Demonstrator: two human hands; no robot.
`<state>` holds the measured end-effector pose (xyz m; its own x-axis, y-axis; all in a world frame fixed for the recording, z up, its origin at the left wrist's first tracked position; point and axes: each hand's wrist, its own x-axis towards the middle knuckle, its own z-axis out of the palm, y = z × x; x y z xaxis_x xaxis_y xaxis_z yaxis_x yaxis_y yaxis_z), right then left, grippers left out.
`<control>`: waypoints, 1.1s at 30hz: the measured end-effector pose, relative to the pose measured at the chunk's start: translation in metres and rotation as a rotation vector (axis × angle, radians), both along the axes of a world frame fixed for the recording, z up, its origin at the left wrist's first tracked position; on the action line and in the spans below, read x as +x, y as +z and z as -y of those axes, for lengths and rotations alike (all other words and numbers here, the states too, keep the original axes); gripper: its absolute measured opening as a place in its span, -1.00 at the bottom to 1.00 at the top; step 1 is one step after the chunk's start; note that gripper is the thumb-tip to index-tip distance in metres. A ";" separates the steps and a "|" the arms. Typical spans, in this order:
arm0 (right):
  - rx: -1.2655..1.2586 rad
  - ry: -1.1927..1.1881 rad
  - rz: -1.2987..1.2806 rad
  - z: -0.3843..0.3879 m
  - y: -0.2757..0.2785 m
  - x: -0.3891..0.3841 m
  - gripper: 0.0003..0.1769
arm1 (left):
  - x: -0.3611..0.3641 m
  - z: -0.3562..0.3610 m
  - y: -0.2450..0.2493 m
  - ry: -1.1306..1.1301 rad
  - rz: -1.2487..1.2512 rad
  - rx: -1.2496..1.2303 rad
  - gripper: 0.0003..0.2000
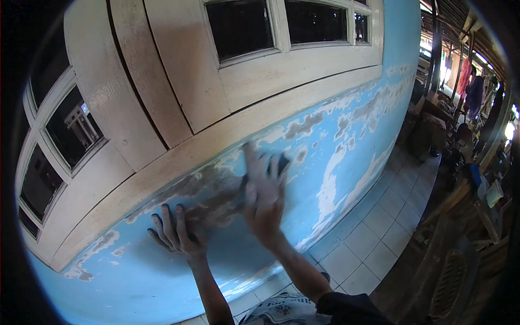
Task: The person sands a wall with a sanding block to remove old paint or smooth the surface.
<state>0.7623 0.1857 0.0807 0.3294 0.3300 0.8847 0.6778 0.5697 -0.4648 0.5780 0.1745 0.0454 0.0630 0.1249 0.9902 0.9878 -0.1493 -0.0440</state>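
Rubbing the patchy blue wall (311,187) below the window frame (303,70) seems the step in hand, the blurred right hand (265,197) closing its fingers over a dark pad (283,163) there, the left hand (187,235) spread against the paint, and another stroke would call for even pressure.

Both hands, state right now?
Left hand: open, fingers spread against the wall.
Right hand: holding a dark pad at the wall; blurred, exact grip unclear.
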 end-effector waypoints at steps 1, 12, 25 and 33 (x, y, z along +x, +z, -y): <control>0.006 -0.005 0.006 0.007 -0.008 0.000 -0.52 | 0.001 -0.001 0.000 0.015 -0.009 -0.018 -0.60; -0.285 -0.121 0.219 -0.001 -0.047 -0.008 -0.39 | 0.003 -0.004 0.004 0.036 -0.018 0.025 -0.62; -0.148 -0.086 -0.008 -0.025 -0.090 0.024 -0.20 | -0.004 -0.008 0.001 0.046 -0.054 0.083 -0.64; -0.289 -0.078 -0.218 -0.055 -0.037 0.103 -0.22 | 0.015 0.014 0.013 0.013 -0.035 -0.022 -0.61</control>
<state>0.8653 0.2404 0.0435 0.5334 0.5224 0.6653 0.5815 0.3446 -0.7369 0.5928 0.1603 0.0582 0.0958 0.1481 0.9843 0.9876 -0.1378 -0.0754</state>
